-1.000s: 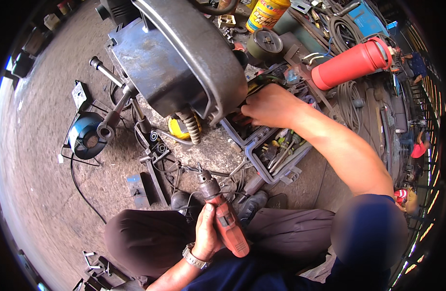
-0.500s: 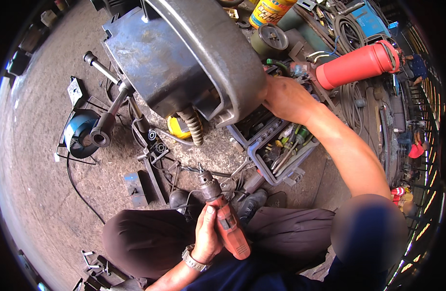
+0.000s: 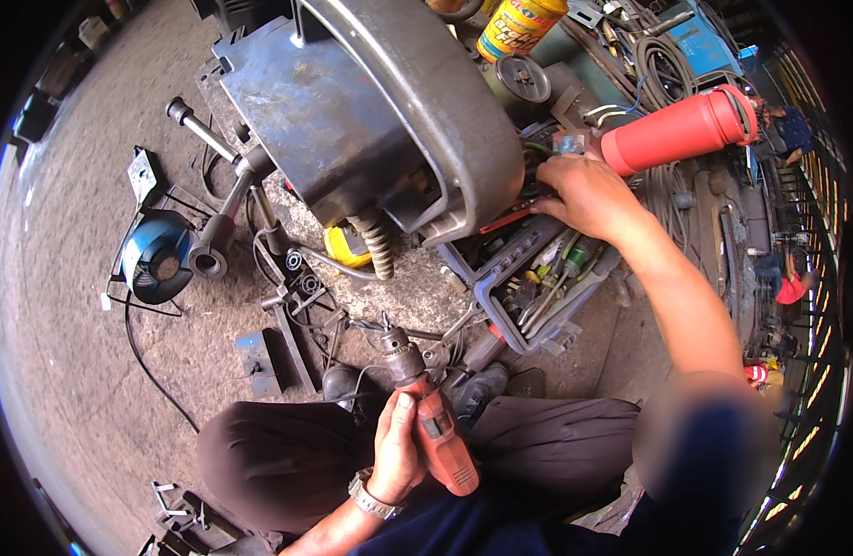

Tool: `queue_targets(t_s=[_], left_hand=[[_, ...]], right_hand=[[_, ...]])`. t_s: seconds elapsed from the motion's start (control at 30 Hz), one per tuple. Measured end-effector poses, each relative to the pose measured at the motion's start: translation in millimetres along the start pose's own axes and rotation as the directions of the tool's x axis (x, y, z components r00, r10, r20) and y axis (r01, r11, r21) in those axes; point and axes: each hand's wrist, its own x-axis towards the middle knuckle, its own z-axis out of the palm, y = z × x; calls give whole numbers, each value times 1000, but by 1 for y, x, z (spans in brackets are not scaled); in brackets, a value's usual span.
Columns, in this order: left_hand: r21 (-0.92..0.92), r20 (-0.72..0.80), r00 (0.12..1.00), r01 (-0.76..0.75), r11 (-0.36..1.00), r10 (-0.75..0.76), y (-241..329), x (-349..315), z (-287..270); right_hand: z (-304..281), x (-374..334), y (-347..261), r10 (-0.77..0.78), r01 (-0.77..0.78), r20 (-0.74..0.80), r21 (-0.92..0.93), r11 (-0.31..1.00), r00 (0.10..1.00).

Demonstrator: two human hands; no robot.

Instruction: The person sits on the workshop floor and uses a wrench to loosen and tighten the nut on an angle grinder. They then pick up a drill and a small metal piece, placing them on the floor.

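My left hand (image 3: 395, 456), with a watch at its wrist, is closed around the body of a red power drill (image 3: 442, 437). A short bit stands in the drill's metal chuck, which points away from me. My right hand (image 3: 593, 196) is over the far part of the open toolbox (image 3: 490, 289), fingers curled down. A slim red tool (image 3: 506, 220) extends left from its fingertips; its exact kind is unclear. The dark metal machine housing (image 3: 301, 111) with a thick curved frame stands just left of that hand and hides part of the toolbox.
A red cylinder (image 3: 672, 134) lies to the right, near coiled cables (image 3: 666, 65). Behind stands a yellow container (image 3: 519, 28). A socket wrench (image 3: 230, 190), a blue round-bodied device (image 3: 158, 258) and a yellow tape measure (image 3: 346, 246) are on the left and middle ground.
My right hand has come out from behind the machine housing, moving right, and the slim red tool now shows at its fingers. My left hand and the drill stay in place.
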Motion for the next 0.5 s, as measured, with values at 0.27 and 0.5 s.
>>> queue_targets(t_s=[0.27,0.5], left_hand=[[-30,6,1000,15,999,-15,-4,2,-2],[-21,6,1000,4,1000,-4,-6,0,0]], right_hand=[[14,12,-11,-110,76,-194,-176,981,975],[6,25,4,-67,33,-259,-135,990,964]])
